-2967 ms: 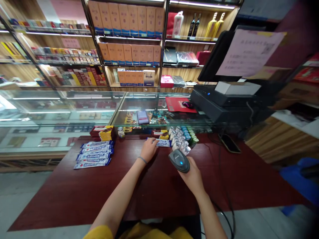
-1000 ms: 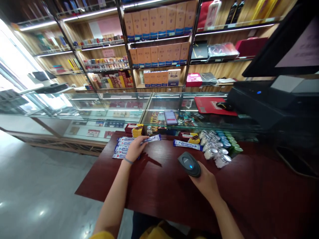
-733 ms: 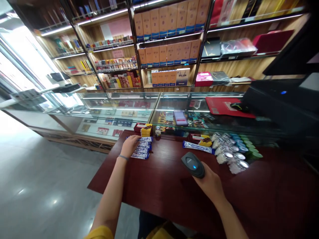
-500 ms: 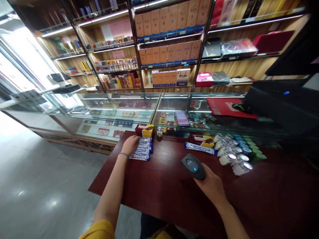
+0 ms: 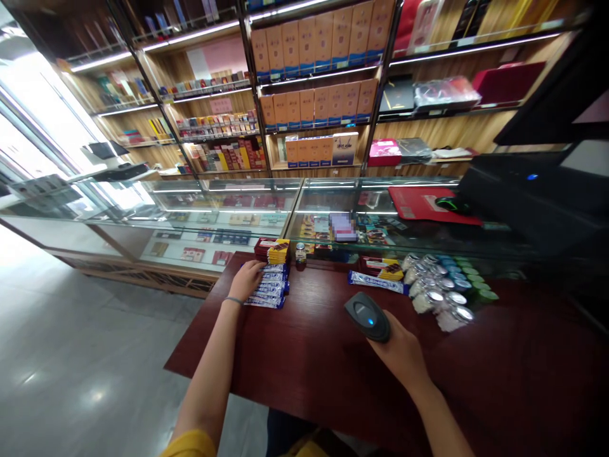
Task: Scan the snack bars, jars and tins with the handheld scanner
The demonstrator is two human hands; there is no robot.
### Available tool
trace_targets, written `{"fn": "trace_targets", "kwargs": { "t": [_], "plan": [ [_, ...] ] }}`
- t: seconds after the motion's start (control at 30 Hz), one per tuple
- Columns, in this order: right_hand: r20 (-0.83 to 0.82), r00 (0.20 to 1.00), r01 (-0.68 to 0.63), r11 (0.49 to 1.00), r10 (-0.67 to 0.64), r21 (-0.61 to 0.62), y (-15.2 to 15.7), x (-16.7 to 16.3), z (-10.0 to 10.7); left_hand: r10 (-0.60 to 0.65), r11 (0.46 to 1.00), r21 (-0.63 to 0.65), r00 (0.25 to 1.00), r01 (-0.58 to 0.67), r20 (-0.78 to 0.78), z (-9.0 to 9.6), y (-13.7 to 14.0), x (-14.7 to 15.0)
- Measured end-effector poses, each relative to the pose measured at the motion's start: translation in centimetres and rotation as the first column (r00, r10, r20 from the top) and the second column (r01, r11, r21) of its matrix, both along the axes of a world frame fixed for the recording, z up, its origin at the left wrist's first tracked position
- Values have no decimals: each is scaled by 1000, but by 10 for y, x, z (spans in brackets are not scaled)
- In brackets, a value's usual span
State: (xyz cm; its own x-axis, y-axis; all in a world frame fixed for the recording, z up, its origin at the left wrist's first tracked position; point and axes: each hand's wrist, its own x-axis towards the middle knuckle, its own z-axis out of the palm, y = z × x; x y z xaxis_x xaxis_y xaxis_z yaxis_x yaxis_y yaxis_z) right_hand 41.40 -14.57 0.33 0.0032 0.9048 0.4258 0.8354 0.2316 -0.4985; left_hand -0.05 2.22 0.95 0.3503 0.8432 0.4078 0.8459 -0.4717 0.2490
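Scanner (image 5: 365, 315) is gripped by right hand (image 5: 398, 348); blue-white packets (image 5: 269, 291) on desk (image 5: 304, 362) are overlapped by left hand (image 5: 246, 280), grip not discernible.

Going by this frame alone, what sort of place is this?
Most likely a shop: the right hand holds what looks like a barcode scanner, with rows of matching orange boxes and a glass display case beyond.
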Motion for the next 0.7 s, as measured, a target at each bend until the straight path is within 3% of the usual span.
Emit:
{"fn": "trace_targets", "kwargs": {
  "t": [0.13,0.27,0.53,0.7],
  "plan": [
    [-63,998,4,999,-6,-32,-3,4,4,-30,996,90,998,25,49,6,-13,24],
    [-100,994,33,999,-37,-38,-8,13,6,-114,984,145,990,101,88,10,-25,69],
    [-139,985,96,995,-100,-38,-21,47,11,-266,963,95,952,254,150,12,-31,181],
    [-141,973,175,982,-184,-70,-34,71,14,-368,930,88,912,358,181,-1,-30,245]
  ]
}}
